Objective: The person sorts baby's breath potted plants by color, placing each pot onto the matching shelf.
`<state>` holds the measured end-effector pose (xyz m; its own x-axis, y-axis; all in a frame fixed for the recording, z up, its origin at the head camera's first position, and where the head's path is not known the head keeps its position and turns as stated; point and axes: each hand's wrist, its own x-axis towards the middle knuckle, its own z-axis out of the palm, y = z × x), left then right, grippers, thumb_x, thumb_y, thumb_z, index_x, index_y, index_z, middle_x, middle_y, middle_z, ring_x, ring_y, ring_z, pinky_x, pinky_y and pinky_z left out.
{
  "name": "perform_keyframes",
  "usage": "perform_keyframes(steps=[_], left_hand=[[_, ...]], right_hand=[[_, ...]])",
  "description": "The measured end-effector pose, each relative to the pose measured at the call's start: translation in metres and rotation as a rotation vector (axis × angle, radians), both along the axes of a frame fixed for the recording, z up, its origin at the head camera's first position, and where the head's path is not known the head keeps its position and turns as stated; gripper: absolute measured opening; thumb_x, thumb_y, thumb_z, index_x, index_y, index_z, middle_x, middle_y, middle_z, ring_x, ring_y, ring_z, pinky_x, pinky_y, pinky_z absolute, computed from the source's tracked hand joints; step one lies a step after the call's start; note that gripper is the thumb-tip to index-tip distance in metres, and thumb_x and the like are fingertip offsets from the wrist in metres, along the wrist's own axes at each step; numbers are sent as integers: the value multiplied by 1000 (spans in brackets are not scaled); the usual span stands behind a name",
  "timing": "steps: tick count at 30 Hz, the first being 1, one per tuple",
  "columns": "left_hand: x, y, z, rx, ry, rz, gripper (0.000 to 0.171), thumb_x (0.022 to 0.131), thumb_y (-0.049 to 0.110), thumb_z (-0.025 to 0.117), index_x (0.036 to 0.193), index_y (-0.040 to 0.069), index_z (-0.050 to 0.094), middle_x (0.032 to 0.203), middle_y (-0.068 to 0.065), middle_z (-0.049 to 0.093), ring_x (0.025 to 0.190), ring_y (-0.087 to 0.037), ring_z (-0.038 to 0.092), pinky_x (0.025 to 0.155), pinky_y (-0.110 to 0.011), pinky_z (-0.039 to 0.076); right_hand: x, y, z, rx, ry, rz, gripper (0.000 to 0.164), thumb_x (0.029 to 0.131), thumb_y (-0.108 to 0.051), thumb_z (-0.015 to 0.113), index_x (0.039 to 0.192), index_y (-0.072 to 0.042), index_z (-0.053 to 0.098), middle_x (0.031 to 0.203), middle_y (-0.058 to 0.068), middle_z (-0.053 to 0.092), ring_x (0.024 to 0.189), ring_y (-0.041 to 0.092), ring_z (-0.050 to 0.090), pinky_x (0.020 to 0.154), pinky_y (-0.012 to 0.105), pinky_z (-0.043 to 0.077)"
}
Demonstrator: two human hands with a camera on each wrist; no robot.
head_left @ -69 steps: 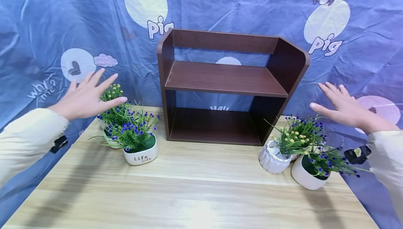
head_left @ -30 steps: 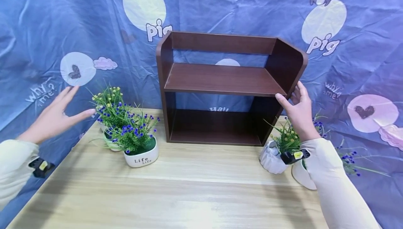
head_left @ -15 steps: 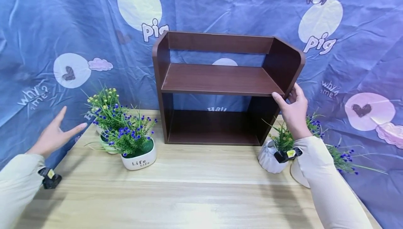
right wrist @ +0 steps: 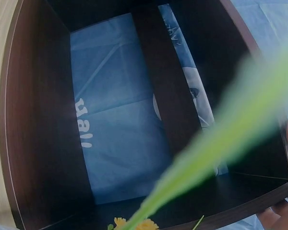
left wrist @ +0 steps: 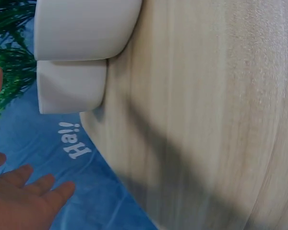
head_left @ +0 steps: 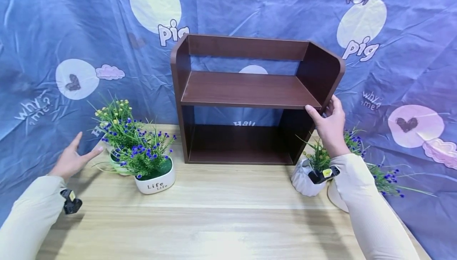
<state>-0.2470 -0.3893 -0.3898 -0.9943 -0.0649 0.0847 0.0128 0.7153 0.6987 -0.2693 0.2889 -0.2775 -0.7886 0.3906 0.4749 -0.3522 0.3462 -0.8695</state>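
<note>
Right hand: The right hand (head_left: 330, 129) gripped the right side panel of the brown shelf unit (head_left: 251, 89), thumb at the front, by the end of the middle board, and fingers round the outer side.
Left hand: The left hand (head_left: 71, 160), well apart from the right, held nothing; its thumb stood away from the fingers.
Sleeves: Both were cream, each with a small black device (head_left: 324, 174) at the wrist.
Shelf unit: It stood upright on the counter (head_left: 221, 220), between the two hands, directly left of the right hand.
Plants by the left hand: Just to its right stood a white pot (head_left: 155, 182) lettered "Life", with purple flowers (head_left: 148, 153); a yellow-flowered plant (head_left: 116, 113) rose behind.
Plants by the right hand: Below it stood a fluted white pot (head_left: 305, 182) with yellow flowers; a second white pot (head_left: 335, 196) was partly hidden by the forearm.
Backdrop: Beyond both hands hung a blue cloth (head_left: 232, 2), printed with pigs, pale discs and the word "pig".
</note>
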Motion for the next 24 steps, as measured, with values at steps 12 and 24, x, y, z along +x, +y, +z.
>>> perform_keyframes(steps=[12, 24], left_hand=[[-12, 3, -20, 16, -43, 43, 94, 96, 44, 52, 150, -3, -9, 141, -48, 8, 123, -68, 19, 100, -71, 21], [-27, 11, -38, 132, -43, 69, 85, 96, 32, 51, 149, -6, -4, 147, -41, 8, 128, -63, 19, 104, -66, 21]], right_hand=[[0, -5, -2, 19, -6, 3, 68, 84, -17, 74, 142, -12, 39, 134, 10, 51, 119, 14, 50, 102, 27, 39], [0, -2, -5, 57, 1, -26, 74, 83, -18, 75, 145, -12, 36, 136, 10, 50, 123, 15, 48, 106, 29, 37]])
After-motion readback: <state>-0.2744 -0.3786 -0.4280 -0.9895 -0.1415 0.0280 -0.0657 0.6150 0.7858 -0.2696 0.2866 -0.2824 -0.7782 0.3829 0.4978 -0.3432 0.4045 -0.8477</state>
